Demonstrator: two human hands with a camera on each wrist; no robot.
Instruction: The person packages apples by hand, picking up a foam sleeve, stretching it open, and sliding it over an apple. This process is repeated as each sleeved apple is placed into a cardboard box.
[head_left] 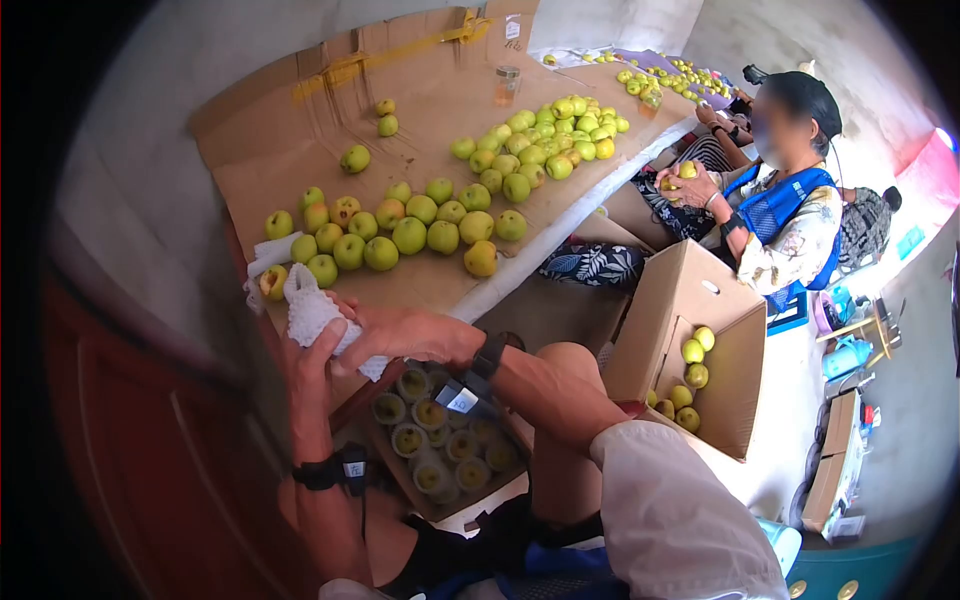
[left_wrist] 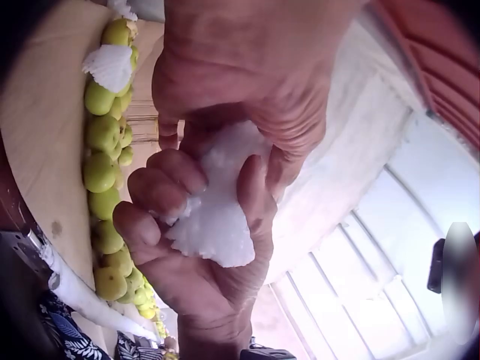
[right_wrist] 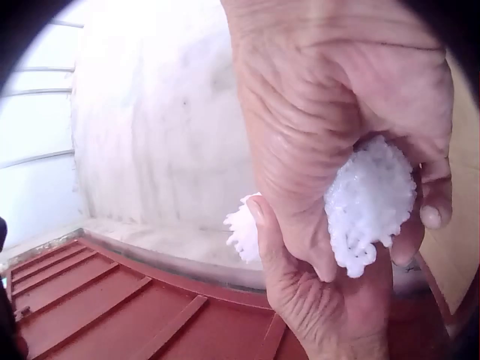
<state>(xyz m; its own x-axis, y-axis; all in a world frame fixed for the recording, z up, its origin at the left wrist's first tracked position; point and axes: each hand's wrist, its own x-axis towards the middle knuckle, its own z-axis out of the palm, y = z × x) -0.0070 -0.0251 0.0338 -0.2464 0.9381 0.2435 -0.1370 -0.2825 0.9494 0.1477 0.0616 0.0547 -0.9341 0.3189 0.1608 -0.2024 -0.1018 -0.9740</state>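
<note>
Both hands hold a white foam net (head_left: pixel 312 312) at the table's near left corner. My left hand (head_left: pixel 312 365) grips it from below, thumb against its side. My right hand (head_left: pixel 415 335) closes round it from the right; one end of the net sticks out under that hand. In the left wrist view, crumpled white foam (left_wrist: pixel 221 202) lies between the curled fingers of the two hands. The right wrist view shows a bunched end of the net (right_wrist: pixel 371 202) beside the palm. Whether anything is inside is hidden.
Green-yellow apples (head_left: pixel 410 235) lie on the cardboard-covered table (head_left: pixel 420 110). Below is a box of apples in nets (head_left: pixel 430 440). An open carton (head_left: pixel 725 400) with several apples stands right. A seated person (head_left: pixel 790 190) holds apples. A red panel (head_left: pixel 130 420) is at left.
</note>
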